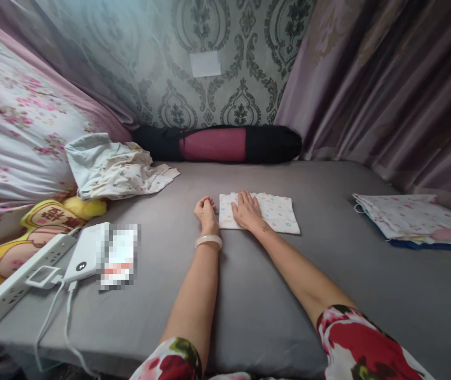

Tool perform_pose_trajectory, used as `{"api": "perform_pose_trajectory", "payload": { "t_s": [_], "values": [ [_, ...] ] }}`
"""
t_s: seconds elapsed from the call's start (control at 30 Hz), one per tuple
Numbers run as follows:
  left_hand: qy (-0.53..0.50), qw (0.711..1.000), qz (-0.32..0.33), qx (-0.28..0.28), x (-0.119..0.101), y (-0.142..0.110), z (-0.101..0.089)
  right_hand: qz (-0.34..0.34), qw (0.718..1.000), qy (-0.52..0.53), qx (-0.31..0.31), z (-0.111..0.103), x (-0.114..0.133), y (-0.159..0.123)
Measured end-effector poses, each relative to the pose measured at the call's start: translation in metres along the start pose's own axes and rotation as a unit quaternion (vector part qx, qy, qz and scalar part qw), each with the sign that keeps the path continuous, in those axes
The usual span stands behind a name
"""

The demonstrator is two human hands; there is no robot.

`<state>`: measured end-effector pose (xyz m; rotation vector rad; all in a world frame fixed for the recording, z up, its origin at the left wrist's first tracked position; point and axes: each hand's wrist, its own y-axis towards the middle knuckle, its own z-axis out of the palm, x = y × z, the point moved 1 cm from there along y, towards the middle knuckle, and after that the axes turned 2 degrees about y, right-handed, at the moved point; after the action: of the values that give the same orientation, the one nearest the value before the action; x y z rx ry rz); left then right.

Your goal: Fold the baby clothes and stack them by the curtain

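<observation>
A folded white cloth (276, 211) with small coloured prints lies flat on the grey sheet in front of me. On its left half my right hand (247, 211) rests palm down, fingers stretched out and pointing away from me. Just off the cloth's left edge is my left hand (206, 212), its fingers curled into a loose fist with nothing visible in them. A pale bangle (208, 242) circles the left wrist.
To the right lies a stack of folded cloths (415, 216); a crumpled pile of light clothes (118, 171) sits at the back left. A black and red roll bag (213, 143) lines the wall. At left are a power strip (19, 279), white power bank (88, 250), cables and yellow plush toy (31, 232).
</observation>
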<state>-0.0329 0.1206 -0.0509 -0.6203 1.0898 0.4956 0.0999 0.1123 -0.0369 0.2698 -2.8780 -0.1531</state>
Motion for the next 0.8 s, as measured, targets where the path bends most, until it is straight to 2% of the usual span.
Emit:
{"api": "perform_pose_trajectory", "payload": {
  "t_s": [0.23, 0.47, 0.8],
  "values": [
    [-0.053, 0.998, -0.035, -0.012, -0.004, 0.0, 0.0, 0.006, 1.0, 0.001, -0.003, 0.013, 0.0, 0.003],
    [-0.06, 0.997, -0.04, -0.012, -0.004, 0.0, 0.0, 0.008, 1.0, -0.004, 0.006, 0.01, 0.001, 0.003],
    [-0.085, 0.994, -0.063, -0.014, -0.007, 0.001, -0.002, -0.012, 1.0, 0.016, 0.008, 0.013, 0.029, 0.007]
  ]
}}
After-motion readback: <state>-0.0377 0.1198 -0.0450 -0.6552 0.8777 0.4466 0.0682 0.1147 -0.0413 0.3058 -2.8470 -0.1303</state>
